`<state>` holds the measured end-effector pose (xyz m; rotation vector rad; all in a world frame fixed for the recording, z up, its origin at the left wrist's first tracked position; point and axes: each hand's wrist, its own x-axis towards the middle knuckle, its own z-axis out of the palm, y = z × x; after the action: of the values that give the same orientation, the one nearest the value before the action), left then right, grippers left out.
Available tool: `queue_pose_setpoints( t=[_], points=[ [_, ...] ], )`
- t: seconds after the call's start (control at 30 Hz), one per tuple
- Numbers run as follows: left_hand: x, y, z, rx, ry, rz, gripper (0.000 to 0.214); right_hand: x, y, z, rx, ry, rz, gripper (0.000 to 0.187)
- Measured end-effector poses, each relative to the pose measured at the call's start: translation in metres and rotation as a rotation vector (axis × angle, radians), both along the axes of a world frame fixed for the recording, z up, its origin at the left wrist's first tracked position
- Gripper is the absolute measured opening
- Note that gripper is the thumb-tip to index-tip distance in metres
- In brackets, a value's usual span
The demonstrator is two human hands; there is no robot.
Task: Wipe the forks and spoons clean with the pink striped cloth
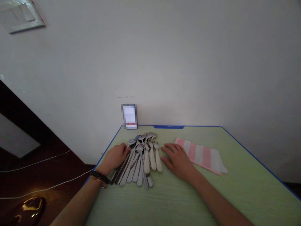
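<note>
Cutlery pile (142, 159) near left edge of table (174, 201). Striped cloth (199, 155) toward right edge, crowding right hand (177, 158): loosely spread, empty. Left hand (116, 157) half-curled at pile's left side, can't tell if gripping. Blurred phone (130, 116) upright at far-left corner.

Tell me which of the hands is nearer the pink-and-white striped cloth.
Right. The right hand is beside the left end of the striped cloth; the left hand is farther away, at the left side of the cutlery pile.
</note>
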<state>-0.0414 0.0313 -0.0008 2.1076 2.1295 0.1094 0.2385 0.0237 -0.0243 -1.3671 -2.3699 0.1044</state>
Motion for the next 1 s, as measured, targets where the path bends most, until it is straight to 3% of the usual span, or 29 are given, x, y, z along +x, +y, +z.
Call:
queue_pose_setpoints(
  t=[0.37, 0.6, 0.8, 0.9, 1.0],
  points=[
    [-0.001, 0.006, -0.007, 0.136, -0.118, -0.021, 0.038, -0.001, -0.001, 0.001, -0.011, 0.0, -0.003, 0.04],
    [-0.009, 0.009, -0.008, 0.237, -0.086, 0.033, 0.038, -0.001, -0.001, 0.002, -0.014, -0.005, -0.008, 0.04],
    [-0.014, 0.013, -0.022, 0.299, -0.04, 0.034, 0.043, -0.002, 0.0, 0.002, -0.018, -0.011, -0.01, 0.04],
    [-0.009, 0.01, -0.029, 0.311, -0.048, -0.015, 0.054, -0.001, 0.0, 0.0, -0.008, -0.01, -0.012, 0.04],
    [-0.004, 0.006, -0.032, 0.288, -0.055, -0.145, 0.06, -0.001, -0.001, 0.0, -0.012, -0.007, -0.015, 0.04]
  ],
)
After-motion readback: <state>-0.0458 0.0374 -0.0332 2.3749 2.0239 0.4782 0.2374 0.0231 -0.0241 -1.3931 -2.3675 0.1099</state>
